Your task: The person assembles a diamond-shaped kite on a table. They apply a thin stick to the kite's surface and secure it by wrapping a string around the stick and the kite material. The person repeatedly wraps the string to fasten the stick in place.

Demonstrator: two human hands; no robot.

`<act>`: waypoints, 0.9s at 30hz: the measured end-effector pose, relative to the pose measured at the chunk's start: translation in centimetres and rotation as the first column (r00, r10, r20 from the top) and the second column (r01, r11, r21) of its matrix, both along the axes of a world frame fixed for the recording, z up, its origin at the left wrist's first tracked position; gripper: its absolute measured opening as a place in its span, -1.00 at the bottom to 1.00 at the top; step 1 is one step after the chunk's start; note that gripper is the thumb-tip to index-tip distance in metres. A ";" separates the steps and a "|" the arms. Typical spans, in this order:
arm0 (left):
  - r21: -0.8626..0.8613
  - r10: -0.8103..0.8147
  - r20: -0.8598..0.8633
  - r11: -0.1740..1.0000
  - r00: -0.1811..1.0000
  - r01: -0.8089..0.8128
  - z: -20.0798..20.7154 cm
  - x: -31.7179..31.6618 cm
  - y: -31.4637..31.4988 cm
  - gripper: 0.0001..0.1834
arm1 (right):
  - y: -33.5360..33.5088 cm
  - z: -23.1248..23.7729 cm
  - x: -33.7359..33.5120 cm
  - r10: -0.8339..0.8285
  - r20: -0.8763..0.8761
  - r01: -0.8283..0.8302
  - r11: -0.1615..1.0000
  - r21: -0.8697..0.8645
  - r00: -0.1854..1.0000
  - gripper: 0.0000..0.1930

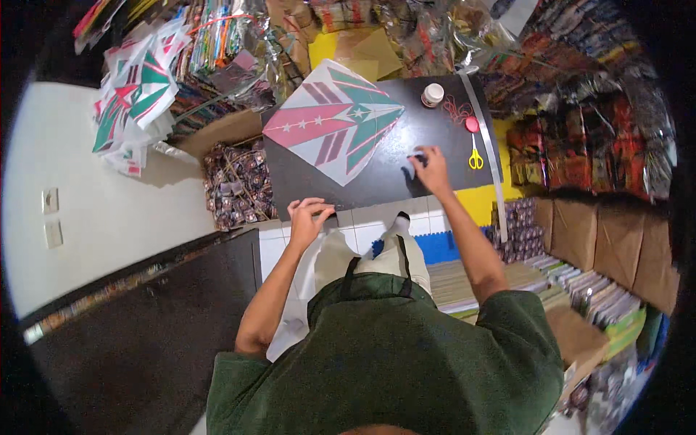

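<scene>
- The paper kite lay flat on the dark table, toward its left side — it was white, pink and green, with little stars.
- The left hand was at the table's near edge, below the kite. Its fingers were bent, and one could not tell if they had hold of anything.
- The right hand was over the table, right of the kite. Its fingers were curled partway — something dark showed by the tips, but one could not tell if they held it.
- Farther right were a white jar, red string and yellow scissors.
</scene>
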State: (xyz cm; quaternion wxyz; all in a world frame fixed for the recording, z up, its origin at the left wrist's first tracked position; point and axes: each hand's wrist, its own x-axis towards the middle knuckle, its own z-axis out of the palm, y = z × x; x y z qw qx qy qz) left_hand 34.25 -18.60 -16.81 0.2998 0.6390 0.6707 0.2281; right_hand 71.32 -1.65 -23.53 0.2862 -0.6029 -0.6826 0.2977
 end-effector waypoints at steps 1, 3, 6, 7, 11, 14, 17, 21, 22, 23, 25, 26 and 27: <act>-0.009 -0.058 0.003 0.998 0.998 0.058 -0.4 -0.9 0.1 -0.83 | -2.2 -0.3 -1.7 -0.022 -0.040 0.019 0.998 -0.067 0.999 -0.64; -0.013 -0.166 0.016 0.986 0.986 0.166 -1.1 -2.0 0.3 -0.83 | -6.1 -1.5 -4.1 -0.087 -0.043 0.083 0.994 -0.069 0.995 -0.67; -0.060 -0.311 0.064 0.947 0.948 0.314 -3.5 -2.2 -2.2 -0.79 | -10.7 -1.4 -8.1 -0.212 -0.095 0.199 0.971 -0.130 0.973 -0.69; -0.106 -0.364 0.071 0.923 0.929 0.370 -3.9 -2.1 -2.7 -0.78 | -11.7 -1.3 -9.4 -0.238 -0.125 0.225 0.968 -0.110 0.963 -0.69; -0.064 -0.434 0.281 0.881 0.856 0.468 -5.2 -1.5 -5.9 -0.76 | -12.5 0.5 -12.5 -0.246 -0.115 0.241 0.969 -0.057 0.963 -0.70; -0.017 -0.546 0.267 0.822 0.794 0.570 -7.4 -1.4 -7.2 -0.79 | -11.5 0.3 -13.4 -0.197 -0.023 0.193 0.975 -0.111 0.980 -0.66; -0.076 -0.627 0.074 0.772 0.775 0.632 -8.6 -1.9 -7.6 -0.77 | -10.2 -0.9 -13.8 -0.133 0.026 0.135 0.986 -0.096 0.991 -0.62; 0.073 -0.621 -0.162 0.768 0.767 0.636 -11.2 -2.7 -5.6 -0.51 | -8.3 -3.1 -14.0 -0.083 -0.020 0.083 0.996 0.014 0.996 -0.56; 0.113 -0.587 -0.193 0.783 0.786 0.612 -11.9 -2.7 -4.6 -0.44 | -7.6 -3.7 -13.8 -0.053 -0.006 0.054 0.998 0.045 0.999 -0.55; 0.122 -0.560 -0.190 0.802 0.806 0.585 -12.2 -2.8 -3.0 -0.36 | -7.5 -4.5 -13.6 -0.033 0.011 0.032 0.997 0.068 0.999 -0.54; 0.141 -0.519 -0.193 0.825 0.833 0.547 -12.7 -3.0 0.1 -0.26 | -6.6 -5.9 -13.7 0.006 0.049 -0.013 0.989 0.149 0.999 -0.56; 0.159 -0.506 -0.196 0.829 0.840 0.537 -12.9 -2.8 1.7 -0.24 | -6.3 -6.6 -13.6 0.004 0.051 -0.012 0.987 0.162 0.999 -0.57; 0.176 -0.491 -0.221 0.830 0.843 0.530 -13.3 -2.8 3.0 -0.21 | -6.1 -7.3 -13.8 0.007 0.048 -0.015 0.984 0.176 0.999 -0.58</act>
